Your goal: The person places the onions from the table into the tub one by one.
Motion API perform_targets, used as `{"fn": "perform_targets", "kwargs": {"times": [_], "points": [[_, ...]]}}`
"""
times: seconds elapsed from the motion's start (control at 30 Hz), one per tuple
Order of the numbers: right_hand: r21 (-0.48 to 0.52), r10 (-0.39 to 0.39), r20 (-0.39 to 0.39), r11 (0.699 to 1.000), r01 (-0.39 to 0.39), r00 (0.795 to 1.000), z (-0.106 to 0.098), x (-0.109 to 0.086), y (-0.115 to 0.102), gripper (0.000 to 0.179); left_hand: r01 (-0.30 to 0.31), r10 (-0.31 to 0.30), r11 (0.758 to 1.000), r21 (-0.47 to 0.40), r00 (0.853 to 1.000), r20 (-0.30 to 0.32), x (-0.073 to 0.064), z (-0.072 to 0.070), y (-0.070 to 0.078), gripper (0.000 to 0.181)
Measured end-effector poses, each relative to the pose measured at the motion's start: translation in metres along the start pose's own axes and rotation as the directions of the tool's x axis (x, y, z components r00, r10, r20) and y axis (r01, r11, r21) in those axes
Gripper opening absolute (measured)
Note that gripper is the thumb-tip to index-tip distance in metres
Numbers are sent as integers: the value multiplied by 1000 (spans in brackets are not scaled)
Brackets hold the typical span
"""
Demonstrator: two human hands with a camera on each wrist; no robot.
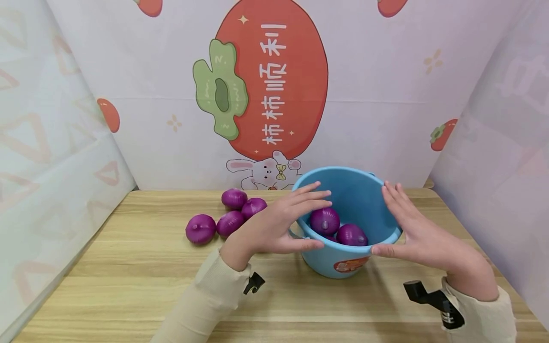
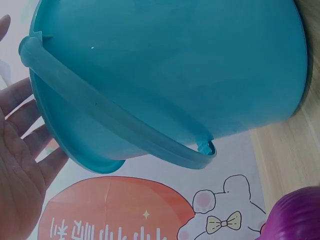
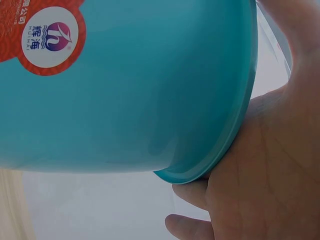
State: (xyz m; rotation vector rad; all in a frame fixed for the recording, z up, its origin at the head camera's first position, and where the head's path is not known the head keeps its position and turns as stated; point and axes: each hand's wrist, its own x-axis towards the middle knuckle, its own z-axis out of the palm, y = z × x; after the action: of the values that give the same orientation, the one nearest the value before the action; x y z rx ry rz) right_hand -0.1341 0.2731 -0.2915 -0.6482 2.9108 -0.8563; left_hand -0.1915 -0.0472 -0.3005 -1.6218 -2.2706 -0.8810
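A light blue bucket [image 1: 317, 261] stands on the wooden table, holding a purple onion [image 1: 324, 219], another onion [image 1: 351, 235] and a partly hidden one below them. At its left rim is my left hand [image 1: 287, 219], fingers straight and spread, thumb pointing toward the front. The left wrist view shows the fingertips at the rim and the bucket's handle [image 2: 110, 115] hanging down the side. My right hand [image 1: 422, 233] lies against the right rim with extended fingers and the thumb at the front edge. In the right wrist view, its palm [image 3: 265, 165] meets the rim.
Left of the bucket, several purple onions [image 1: 200, 229] lie grouped on the table [image 1: 128, 281], partly behind my left forearm. A printed cloth backdrop [image 1: 369, 119] rises behind the table, with similar cloth walls on both sides.
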Motion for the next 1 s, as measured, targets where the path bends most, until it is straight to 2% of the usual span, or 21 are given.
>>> {"fn": "perform_targets", "kwargs": {"times": [0.23, 0.63, 1.0], "points": [[-8, -1, 0, 1000, 1, 1000, 0, -1, 1, 122, 24, -24, 1000, 14, 1000, 20, -2, -1, 1, 81], [-10, -4, 0, 1000, 4, 1000, 0, 0, 0, 122, 65, -73, 992, 108, 995, 72, -8, -6, 1, 86], [-4, 4, 2, 1000, -4, 1000, -1, 0, 0, 122, 90, -107, 960, 265, 993, 54, -13, -9, 0, 93]]}}
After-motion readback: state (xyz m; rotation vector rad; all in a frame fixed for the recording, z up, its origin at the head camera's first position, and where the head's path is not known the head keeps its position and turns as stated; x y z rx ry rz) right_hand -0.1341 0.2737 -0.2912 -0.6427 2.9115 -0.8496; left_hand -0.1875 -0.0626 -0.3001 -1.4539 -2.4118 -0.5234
